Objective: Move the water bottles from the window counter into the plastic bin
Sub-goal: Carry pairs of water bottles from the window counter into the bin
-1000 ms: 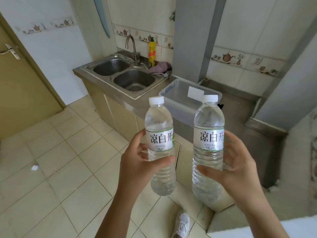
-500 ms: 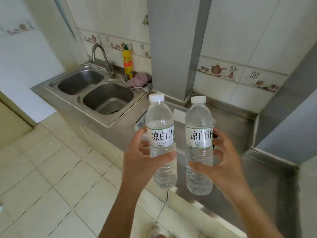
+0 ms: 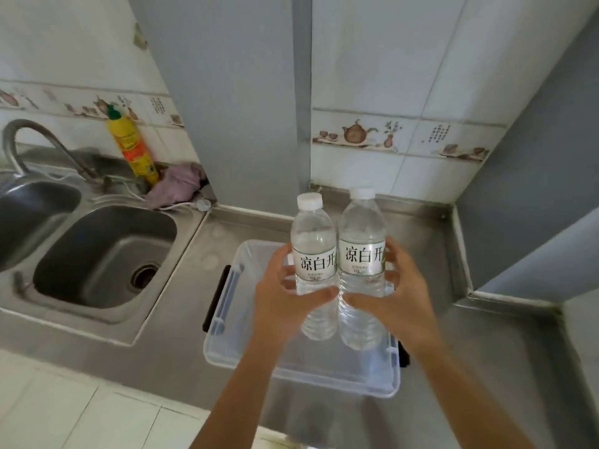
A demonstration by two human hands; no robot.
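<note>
I am holding one water bottle [image 3: 313,254] in my left hand [image 3: 285,299] and another bottle [image 3: 362,254] in my right hand [image 3: 402,296], upright, side by side and touching, above the plastic bin [image 3: 227,345]. The bin is sitting on the steel counter [image 3: 486,367], right of the sink [image 3: 103,254]. Behind the sink, a dish-soap bottle [image 3: 134,150] is standing beside a crumpled cloth [image 3: 176,189].

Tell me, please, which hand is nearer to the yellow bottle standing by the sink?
Left. The left hand, gripping one water bottle, is on the side toward the yellow bottle; the right hand holds the other water bottle farther away.
</note>
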